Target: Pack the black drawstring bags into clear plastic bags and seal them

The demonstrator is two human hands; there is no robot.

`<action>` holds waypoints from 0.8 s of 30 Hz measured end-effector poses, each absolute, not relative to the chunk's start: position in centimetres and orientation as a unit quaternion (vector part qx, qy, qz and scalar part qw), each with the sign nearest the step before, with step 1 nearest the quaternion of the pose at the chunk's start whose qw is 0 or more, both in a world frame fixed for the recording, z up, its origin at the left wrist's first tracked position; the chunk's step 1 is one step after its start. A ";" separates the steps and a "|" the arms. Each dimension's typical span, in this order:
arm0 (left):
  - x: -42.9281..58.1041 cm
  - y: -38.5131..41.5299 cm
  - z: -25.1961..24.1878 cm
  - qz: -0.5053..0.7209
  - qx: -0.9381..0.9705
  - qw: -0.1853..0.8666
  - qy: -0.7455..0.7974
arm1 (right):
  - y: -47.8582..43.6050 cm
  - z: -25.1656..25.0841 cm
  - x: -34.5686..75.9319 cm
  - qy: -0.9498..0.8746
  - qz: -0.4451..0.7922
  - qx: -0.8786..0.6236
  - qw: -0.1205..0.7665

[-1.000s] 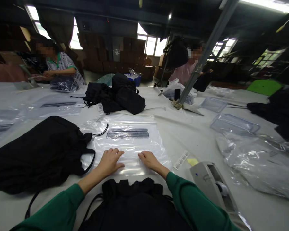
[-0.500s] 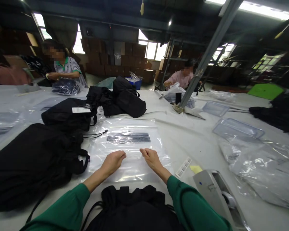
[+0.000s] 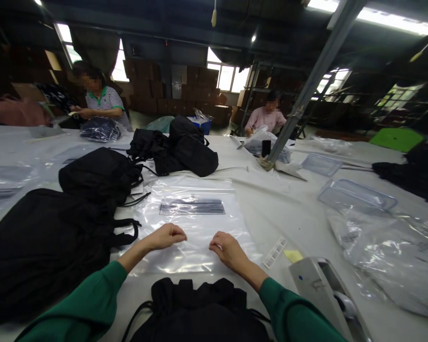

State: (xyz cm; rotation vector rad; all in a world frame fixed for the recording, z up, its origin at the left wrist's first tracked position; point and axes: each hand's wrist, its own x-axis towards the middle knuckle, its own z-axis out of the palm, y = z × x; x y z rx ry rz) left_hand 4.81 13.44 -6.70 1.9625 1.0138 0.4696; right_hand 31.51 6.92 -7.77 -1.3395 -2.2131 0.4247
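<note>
A clear plastic bag [image 3: 196, 259] with a printed black-framed text block lies flat on the white table in front of me. Over its left part is my left hand [image 3: 168, 236], thumb and fingers closed in a pinch. My right hand [image 3: 229, 249] is pinched too, a short way to the right; the two hands are apart. Whether either pinch holds the film, I cannot make out. Nearest my body sits a black drawstring backpack [image 3: 203, 308], its gathered top toward the bag. Further black backpacks [image 3: 53, 237] lie along the left.
Right of the bag are a barcode label strip [image 3: 275, 252], a yellow note [image 3: 293, 256] and a grey tape dispenser [image 3: 316, 285]. Clear plastic bags [image 3: 388, 256] heap at far right. A slanted metal post [image 3: 306, 90] rises from the table. Two people work across it.
My right hand has shifted slightly down and right, and my left wrist has flattened. The backpack at upper left has turned, so its white tag is mostly hidden. My view has tilted slightly.
</note>
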 end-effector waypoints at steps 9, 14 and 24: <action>6.3 13.1 -6.2 0.293 0.790 0.259 0.473 | 6.0 -6.6 29.0 -0.750 0.124 -0.592 0.268; 5.9 12.5 -5.5 0.288 0.808 0.225 0.461 | 8.1 -6.3 28.9 -0.773 0.056 -0.619 0.129; -3.7 12.4 -7.4 0.387 0.644 0.291 0.592 | 6.5 -6.3 42.1 -0.630 0.084 -0.740 0.218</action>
